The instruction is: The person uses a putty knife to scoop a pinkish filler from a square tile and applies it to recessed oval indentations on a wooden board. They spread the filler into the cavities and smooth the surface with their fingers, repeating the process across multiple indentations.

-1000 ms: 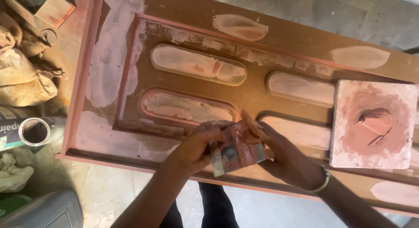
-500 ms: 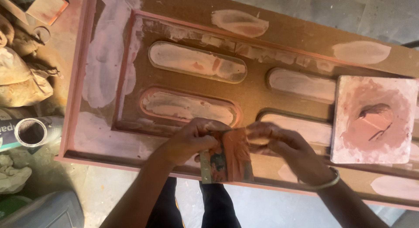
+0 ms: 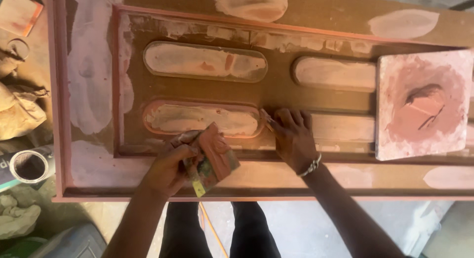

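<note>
Head view: left hand (image 3: 170, 169) grips putty-smeared card (image 3: 212, 159).

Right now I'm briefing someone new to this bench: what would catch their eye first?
The big wooden door panel, blotched with pale pinkish filler, fills the view. At its near edge the left hand grips a paste-smeared sanding pad, while the right hand presses on the panel. A square filler-caked board rests at the right.

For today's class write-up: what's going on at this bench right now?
A person stands over a brown panelled door lying flat, patched with pale pinkish filler. The left hand holds a filler-smeared scraper pad above the door's near rail. The right hand presses its fingertips by a filled oval recess. A filler-coated square board sits at right.
</note>
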